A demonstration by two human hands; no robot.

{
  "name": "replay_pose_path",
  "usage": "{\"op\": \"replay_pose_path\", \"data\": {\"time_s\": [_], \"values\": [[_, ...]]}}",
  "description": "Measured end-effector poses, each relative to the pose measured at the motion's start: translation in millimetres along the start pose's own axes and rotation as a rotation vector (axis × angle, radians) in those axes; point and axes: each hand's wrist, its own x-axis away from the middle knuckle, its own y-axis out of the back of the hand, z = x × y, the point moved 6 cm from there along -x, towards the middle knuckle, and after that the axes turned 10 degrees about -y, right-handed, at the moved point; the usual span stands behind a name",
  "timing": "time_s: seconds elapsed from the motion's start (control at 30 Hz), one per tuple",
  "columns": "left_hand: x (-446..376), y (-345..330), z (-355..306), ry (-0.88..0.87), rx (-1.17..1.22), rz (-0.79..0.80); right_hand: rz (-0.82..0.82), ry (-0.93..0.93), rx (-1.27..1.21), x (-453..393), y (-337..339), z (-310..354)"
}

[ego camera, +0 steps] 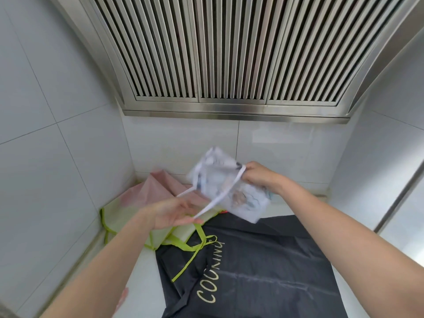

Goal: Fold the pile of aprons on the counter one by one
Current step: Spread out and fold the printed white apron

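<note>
In the head view, a white printed apron (231,191) is held up above the counter (142,267), bunched in the curled fingers of the right hand (259,175). Its white strap (220,198) is pinched by the left hand (172,212). A black apron (263,271) lies spread below.

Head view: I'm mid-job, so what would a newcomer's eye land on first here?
Probably the crumpled white printed apron held in the air at centre: the right hand grips its upper edge and the left hand holds the end of its white strap. Next, the black apron with yellow COOKING lettering spread on the counter below, and the ribbed stainless steel extractor hood filling the top.
</note>
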Motion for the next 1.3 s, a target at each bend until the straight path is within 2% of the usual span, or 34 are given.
{"op": "replay_pose_path", "data": {"time_s": [0.03,0.1,0.17,0.23,0.3,0.33,0.43,0.5,0.53,0.6,0.67,0.73,0.77,0.8,0.83,0.87,0.93,0.97,1.03,1.1,1.13,1.17,1.2,1.3], "values": [[-1.1,-6.8,5.7,0.033,0.027,0.032,-0.069,0.015,-0.165,0.5,5.0,7.2],[-0.2,-18.9,11.8,0.058,0.108,0.099,-0.11,0.071,-0.238,1.7,12.6,20.7],[0.0,-13.8,4.3,0.007,0.213,0.106,-0.005,0.137,0.003,9.4,14.6,37.5],[-0.8,4.8,-12.7,-0.064,0.205,0.04,0.101,0.15,0.437,17.9,11.7,45.8],[1.2,10.2,-37.5,-0.115,-0.008,0.043,0.143,0.121,0.756,19.5,8.5,44.6],[2.5,3.6,-51.2,-0.143,-0.204,0.09,0.151,0.111,0.84,21.8,4.9,46.7],[8.2,-46.2,-79.6,-0.182,-0.905,0.237,0.148,0.164,0.971,24.8,-12.5,61.5],[2.4,-69.5,-88.3,-0.195,-1.161,0.199,0.135,0.225,1.001,27.7,-22.1,73.5],[-1.3,-74.7,-91.8,-0.208,-1.192,0.154,0.132,0.247,0.995,28.9,-25.8,77.6],[-7.1,-76.1,-92.9,-0.234,-1.05,0.121,0.115,0.259,0.984,33.6,-28.0,80.3],[-8.0,-71.7,-89.2,-0.241,-0.946,0.145,0.013,0.327,0.97,38.4,-23.9,79.6],[-11.7,-57.6,-86.5,-0.258,-0.863,0.108,-0.28,0.49,0.883,39.0,-14.0,82.9],[-13.5,-47.9,-87.8,-0.288,-0.788,0.045,-0.436,0.561,0.704,41.0,-7.1,83.3],[-15.8,-35.8,-90.4,-0.315,-0.696,-0.05,-0.501,0.578,0.467,44.6,-0.8,81.6],[-17.2,-22.4,-92.4,-0.323,-0.599,-0.152,-0.462,0.54,0.305,43.6,-0.6,75.6],[-16.8,-10.7,-93.9,-0.324,-0.5,-0.24,-0.339,0.471,0.264,39.7,-10.3,69.0],[-14.0,1.3,-97.6,-0.325,-0.372,-0.298,-0.117,0.357,0.395,34.5,-38.8,52.8],[-12.1,3.8,-99.8,-0.326,-0.364,-0.288,-0.079,0.364,0.38,33.2,-46.0,48.1],[-5.3,9.6,-103.0,-0.319,-0.375,-0.263,0.021,0.324,0.018,32.0,-45.1,40.3],[2.1,20.6,-106.5,-0.317,-0.356,-0.249,0.28,0.225,-0.532,29.8,-38.0,31.3],[5.9,28.6,-109.5,-0.325,-0.341,-0.257,0.39,0.169,-0.693,30.0,-33.1,26.5],[10.0,36.5,-113.3,-0.333,-0.328,-0.271,0.451,0.104,-0.691,29.5,-27.8,22.0],[13.7,40.0,-116.4,-0.34,-0.324,-0.266,0.486,0.047,-0.583,28.5,-25.6,15.1],[22.6,23.4,-126.4,-0.373,-0.371,-0.125,0.551,-0.086,0.074,29.4,-39.2,-3.9]]}}
